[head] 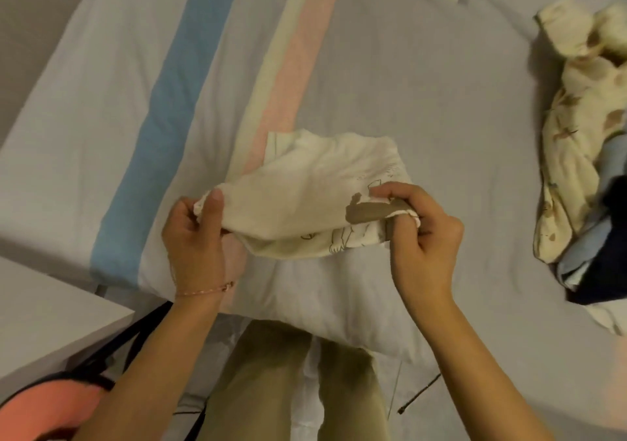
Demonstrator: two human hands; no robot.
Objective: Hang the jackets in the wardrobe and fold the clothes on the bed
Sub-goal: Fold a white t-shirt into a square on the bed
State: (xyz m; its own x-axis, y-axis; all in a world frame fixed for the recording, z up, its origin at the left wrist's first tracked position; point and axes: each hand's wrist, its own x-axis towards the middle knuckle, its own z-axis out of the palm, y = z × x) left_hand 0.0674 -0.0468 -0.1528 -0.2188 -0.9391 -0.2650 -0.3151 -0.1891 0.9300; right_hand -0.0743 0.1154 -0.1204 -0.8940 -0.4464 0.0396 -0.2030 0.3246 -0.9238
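A small cream garment (305, 189) with line drawings and a brown patch is held over the near middle of the bed (424, 84), by 2 hands at its near edge. The left hand (193, 233) pinches the left corner, thumb on top and fingers curled beneath. The right hand (424, 240) grips the right corner, fingers curled round the bunched cloth. A thin bracelet (207, 289) circles the left wrist. The grey sheet carries blue, cream and pink stripes (163, 118) running far-left. At the right lies a pile of clothes (583, 155): cream printed, light blue, navy. Near left stand a white table (51, 308) and a coral bag (51, 403).
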